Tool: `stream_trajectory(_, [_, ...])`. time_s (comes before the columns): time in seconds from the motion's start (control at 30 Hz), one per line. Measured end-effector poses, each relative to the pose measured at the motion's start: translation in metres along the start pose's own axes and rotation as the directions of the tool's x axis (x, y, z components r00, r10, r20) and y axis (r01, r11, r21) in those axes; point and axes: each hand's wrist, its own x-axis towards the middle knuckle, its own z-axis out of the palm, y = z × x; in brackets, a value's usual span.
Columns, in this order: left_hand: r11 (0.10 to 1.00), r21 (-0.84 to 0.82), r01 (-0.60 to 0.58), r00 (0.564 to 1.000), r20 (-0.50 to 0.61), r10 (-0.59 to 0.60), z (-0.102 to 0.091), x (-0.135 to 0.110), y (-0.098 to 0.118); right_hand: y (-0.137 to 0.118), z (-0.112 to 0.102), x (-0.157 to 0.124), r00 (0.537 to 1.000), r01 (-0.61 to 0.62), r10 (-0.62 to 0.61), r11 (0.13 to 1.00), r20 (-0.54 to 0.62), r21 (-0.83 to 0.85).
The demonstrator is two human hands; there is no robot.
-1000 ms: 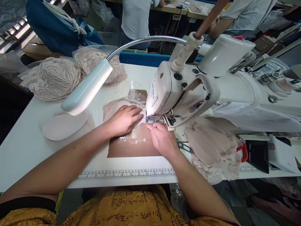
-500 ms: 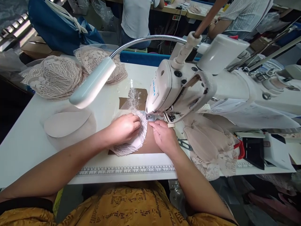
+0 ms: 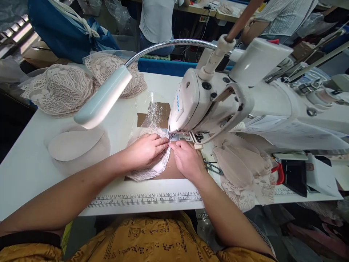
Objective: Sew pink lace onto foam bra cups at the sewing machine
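A cup-shaped lace piece (image 3: 163, 163) with a pale lining lies under the sewing machine (image 3: 188, 102), its edge at the needle. My left hand (image 3: 145, 151) rests flat on top of this piece, fingers stretched toward the presser foot (image 3: 170, 136). Just in front of the foot, my right hand (image 3: 188, 158) pinches the rim of the lace piece between thumb and index finger. The fingertips of both hands nearly meet there. The lace beneath my left palm is hidden.
Stacked lace cups (image 3: 60, 89) sit at the back left under a lamp (image 3: 103, 96). A pale oval cup piece (image 3: 76, 145) lies left. Right of the machine are beige fabric pieces (image 3: 240, 160) and small thread snips (image 3: 212, 167). A ruler strip (image 3: 147, 199) runs along the front edge.
My left hand has gone from curled fingers on the lace to stretched fingers, reaching right to the needle. My right fingertips have shifted slightly left, onto the rim.
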Motion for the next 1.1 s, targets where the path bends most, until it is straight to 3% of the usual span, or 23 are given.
stream_trajectory(0.3, [0.999,0.028,-0.035,0.999,-0.019,0.035,0.000,0.004,-0.006,-0.004,0.000,0.003,0.997,-0.062,0.065,0.995,0.047,-0.077])
stream_trajectory(0.63, [0.998,0.042,-0.056,0.998,-0.009,0.056,0.000,0.004,-0.008,-0.003,0.001,0.003,0.999,-0.042,0.045,0.995,0.026,-0.085])
stream_trajectory(1.1, [0.997,0.062,-0.046,0.997,-0.056,0.050,0.002,0.005,-0.018,0.002,0.003,-0.004,0.989,0.072,-0.073,0.997,-0.127,-0.012])
